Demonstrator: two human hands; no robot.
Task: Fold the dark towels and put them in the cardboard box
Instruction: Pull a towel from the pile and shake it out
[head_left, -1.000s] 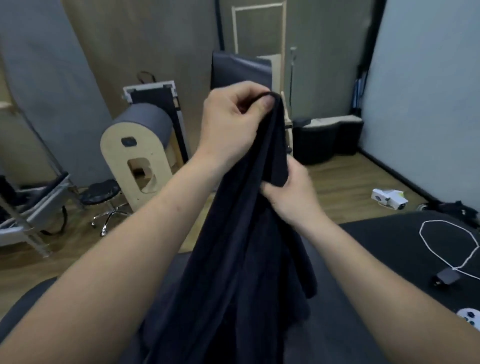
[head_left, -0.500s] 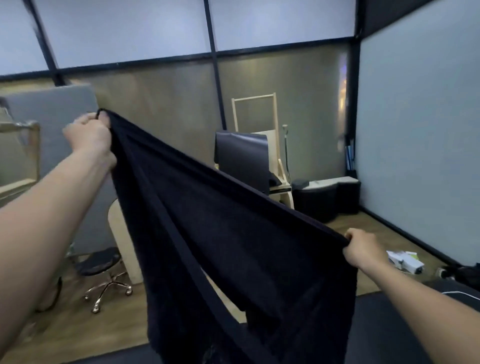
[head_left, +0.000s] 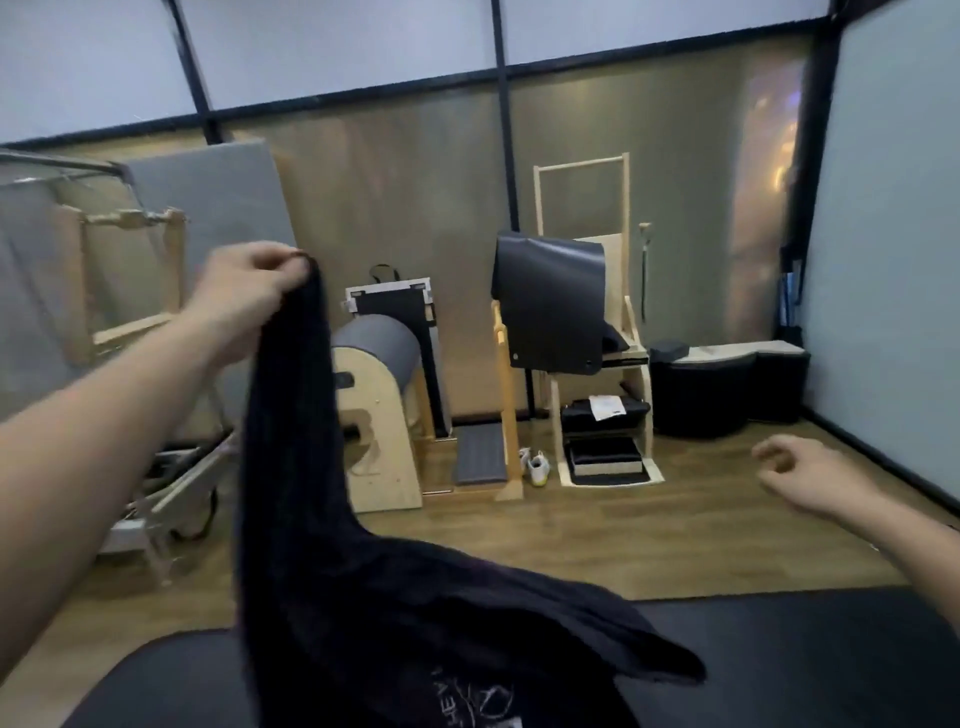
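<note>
A dark towel (head_left: 332, 545) hangs from my left hand (head_left: 249, 291), which pinches one top corner up at the left. The cloth drops down and swings out to the right, its loose end (head_left: 649, 654) in the air above the black padded surface (head_left: 810, 660). My right hand (head_left: 800, 475) is out at the right, apart from the towel, fingers loosely curled and holding nothing. No cardboard box is in view.
On the wooden floor beyond stand a wooden barrel with grey padding (head_left: 379, 410), a wooden chair draped with a dark mat (head_left: 556, 301), black padded boxes (head_left: 727, 384) at the right wall and a metal frame (head_left: 156, 488) at left.
My right hand has let go of the towel's corner, and that end is falling. My left hand has moved inward, still pinching its corner. The view has tilted down slightly.
</note>
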